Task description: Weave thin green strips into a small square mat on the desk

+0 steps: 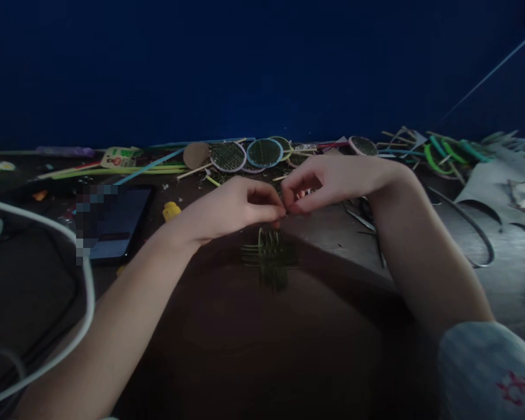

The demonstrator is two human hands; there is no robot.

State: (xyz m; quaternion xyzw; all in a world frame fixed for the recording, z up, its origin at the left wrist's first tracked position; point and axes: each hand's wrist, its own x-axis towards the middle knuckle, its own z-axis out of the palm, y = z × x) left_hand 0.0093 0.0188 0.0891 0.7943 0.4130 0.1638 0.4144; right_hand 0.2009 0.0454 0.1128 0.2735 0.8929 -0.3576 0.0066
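Above the middle of the table, my left hand (249, 204) and my right hand (328, 184) meet at the fingertips. Both are closed in a pinch, and whatever lies between the fingers is too small or hidden to make out. Just below them on the dark tabletop is a small woven cross of green strips (270, 245), its loose ends pointing left, right and toward me. My hands are apart from it, as far as I can see.
Small round woven fans (265, 153) and colored strips line the back by a dark blue wall. A phone (125, 221) and white cable (87, 280) are at left, a yellow piece (171, 211) nearer. Scissors (361, 219) lie beside my right forearm; white scraps (499, 186) are far right.
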